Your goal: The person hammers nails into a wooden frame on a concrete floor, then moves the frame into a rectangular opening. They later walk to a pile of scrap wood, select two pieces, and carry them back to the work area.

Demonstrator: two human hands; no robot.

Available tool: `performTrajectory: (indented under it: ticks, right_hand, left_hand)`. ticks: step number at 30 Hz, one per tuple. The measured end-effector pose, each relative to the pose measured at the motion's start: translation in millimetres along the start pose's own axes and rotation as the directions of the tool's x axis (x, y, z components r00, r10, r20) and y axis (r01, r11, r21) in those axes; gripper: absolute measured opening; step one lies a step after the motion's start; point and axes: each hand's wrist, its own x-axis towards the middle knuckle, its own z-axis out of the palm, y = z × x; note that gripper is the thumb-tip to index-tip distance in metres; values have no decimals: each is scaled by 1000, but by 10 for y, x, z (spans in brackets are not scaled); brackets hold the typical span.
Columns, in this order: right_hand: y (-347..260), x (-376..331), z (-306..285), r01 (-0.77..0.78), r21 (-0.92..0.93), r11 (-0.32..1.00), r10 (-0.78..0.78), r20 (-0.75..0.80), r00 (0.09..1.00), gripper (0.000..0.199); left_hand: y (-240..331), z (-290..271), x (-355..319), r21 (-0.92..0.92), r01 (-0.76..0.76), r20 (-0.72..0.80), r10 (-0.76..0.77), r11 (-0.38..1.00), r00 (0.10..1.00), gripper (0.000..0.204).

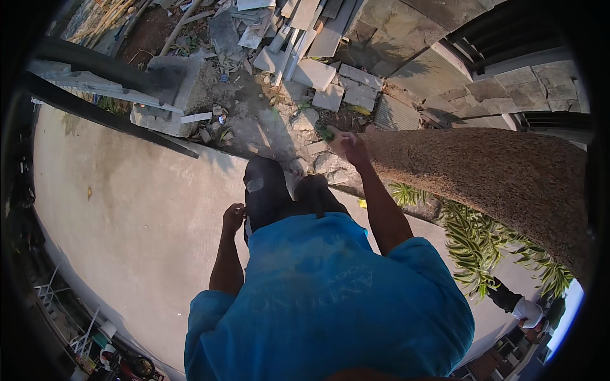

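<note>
Two hands: right hand point(353, 150) on palm trunk point(483, 171), left hand point(233, 217) loosely curled; rubble point(305, 63) ahead.

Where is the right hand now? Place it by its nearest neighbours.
In the head view the right hand is stretched forward right of centre, resting on the near end of the rough tree trunk, just past the rubble pile and above the dark trousers.

No packages, labels, signs or screens are visible. The only lettering observed is faint print across the front of the person's blue shirt point(330, 298), seen upside down at lower centre.
</note>
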Motion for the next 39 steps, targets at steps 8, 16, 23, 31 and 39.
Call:
performTrajectory:
  ticks: [8,16,23,31,39]
  right_hand:
    - [-306,1856,384,-189,448,874,223,-22,975,34]
    - [811,2963,1420,-694,400,598,714,129,689,17]
    - [900,5847,1574,-562,365,742,594,30,804,23]
    - [1255,9332,1600,-634,-41,773,601,-274,751,51]
    - [1409,10232,1708,-700,-4,714,608,-491,624,36]
  left_hand:
    - [615,-573,1966,122,173,61,-182,977,982,21]
    - [1854,-876,3191,-150,161,-89,-175,975,980,29]
    - [1522,-793,3014,-128,567,-119,-581,813,806,31]
    - [1500,80,3148,-212,837,-243,-857,504,454,17]
    - [1979,159,3969,-129,876,-294,-861,465,414,17]
